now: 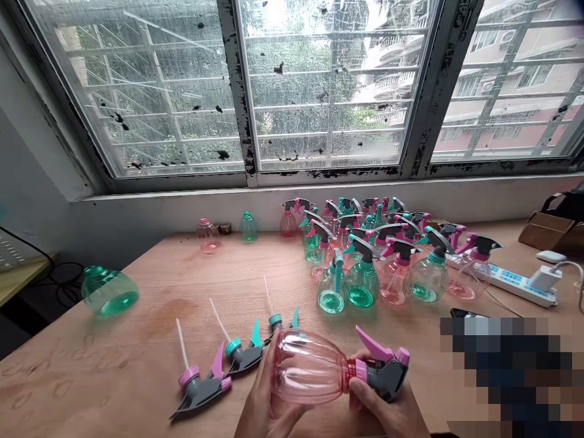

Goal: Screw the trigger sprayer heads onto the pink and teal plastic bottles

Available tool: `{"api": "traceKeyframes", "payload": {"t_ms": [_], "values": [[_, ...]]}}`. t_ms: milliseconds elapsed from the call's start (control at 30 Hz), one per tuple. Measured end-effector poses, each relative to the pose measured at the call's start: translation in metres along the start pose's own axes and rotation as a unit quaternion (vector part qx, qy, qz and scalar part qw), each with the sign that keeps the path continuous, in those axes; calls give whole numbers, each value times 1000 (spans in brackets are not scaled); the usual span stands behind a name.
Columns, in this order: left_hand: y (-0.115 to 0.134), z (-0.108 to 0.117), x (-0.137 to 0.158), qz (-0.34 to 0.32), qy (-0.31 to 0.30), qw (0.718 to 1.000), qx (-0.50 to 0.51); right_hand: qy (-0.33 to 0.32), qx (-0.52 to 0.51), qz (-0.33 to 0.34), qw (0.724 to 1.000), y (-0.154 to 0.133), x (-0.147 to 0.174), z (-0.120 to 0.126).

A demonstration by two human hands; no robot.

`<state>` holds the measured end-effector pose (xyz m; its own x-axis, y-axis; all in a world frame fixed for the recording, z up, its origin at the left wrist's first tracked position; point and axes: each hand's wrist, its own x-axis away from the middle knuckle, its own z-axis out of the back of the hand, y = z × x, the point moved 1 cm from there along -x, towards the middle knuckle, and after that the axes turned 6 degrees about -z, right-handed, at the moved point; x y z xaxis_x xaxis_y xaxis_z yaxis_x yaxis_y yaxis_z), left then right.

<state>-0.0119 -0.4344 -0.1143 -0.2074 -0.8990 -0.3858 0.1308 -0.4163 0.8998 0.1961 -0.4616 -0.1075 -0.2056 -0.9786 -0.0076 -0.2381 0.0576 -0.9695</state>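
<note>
Left hand: grip wrapped round the base end of the pink bottle.
Right hand: grip closed at the bottle's neck, thumb by the collar of its spray head.
Pink bottle: held sideways over the near part of the desk, neck to the right.
Loose heads: three, left of the bottle — one pink head, two teal heads — tubes pointing away; the farthest is partly hidden.
Open wood: from the pink head out to the left edge, and between the loose heads and the cluster.
Green bottle: right by the left edge, well apart from the heads.
Cluster: capped pink and green bottles packed close, little room between.
Power strip: just right of the cluster.
Back edge: a back pink bottle and a back green bottle, a gap between them.
Window: beyond the desk.
</note>
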Motion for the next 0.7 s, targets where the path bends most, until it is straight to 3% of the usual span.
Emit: {"api": "traceKeyframes", "payload": {"t_ms": [367, 700], "values": [[4, 2, -3, -8, -16, 999, 40, -7, 25, -6, 1000, 2, 0, 1], [-1, 5, 1, 0, 14, 999, -29, -5, 46, -3, 999, 10, -2, 3]]}}
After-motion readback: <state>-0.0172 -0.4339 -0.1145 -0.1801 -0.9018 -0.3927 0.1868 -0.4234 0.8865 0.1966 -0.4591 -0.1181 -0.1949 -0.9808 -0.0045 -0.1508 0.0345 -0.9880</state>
